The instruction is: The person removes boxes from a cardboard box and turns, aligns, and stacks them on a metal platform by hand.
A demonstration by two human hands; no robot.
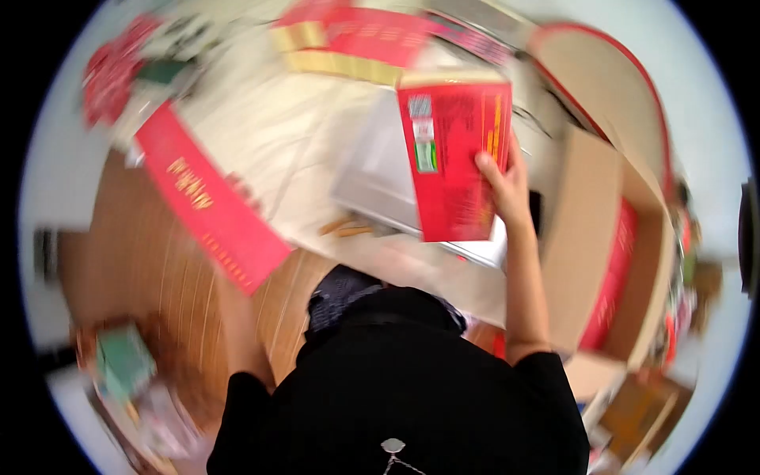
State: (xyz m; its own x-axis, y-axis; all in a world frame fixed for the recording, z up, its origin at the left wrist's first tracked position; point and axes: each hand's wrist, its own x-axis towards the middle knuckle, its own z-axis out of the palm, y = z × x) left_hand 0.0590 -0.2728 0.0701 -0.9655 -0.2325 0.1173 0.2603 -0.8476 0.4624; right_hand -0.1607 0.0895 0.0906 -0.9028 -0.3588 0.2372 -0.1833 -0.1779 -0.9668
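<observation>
One black shirt (pixel 427 380) lies nearest the camera, with one pale pendant (pixel 393 446) on its front. Two red things are held up, one in each hand. The right forearm rises nearly straight from its sleeve, and the right hand (pixel 505 182) has its grip clamped on the right edge of one red carton (pixel 455 158), thumb laid across the printed face. Three small patches run down that face at the left, one of them green. The carton stands almost upright above one grey flat thing (pixel 372 162) on the table (pixel 301 150). The left forearm also points away from the body, and the left hand (pixel 244 192) is mostly hidden behind one long red piece (pixel 210 198) with gold lettering, its grip closed on it, blurred fingertips showing past the right edge. That piece slants, upper end to the left, over the wooden floor (pixel 178 277). Farther off on the table sit red boxes (pixel 376 36) with yellowish sides, too blurred to count. At the right is one open cardboard box (pixel 578 237), with at least one red item (pixel 609 289) inside
</observation>
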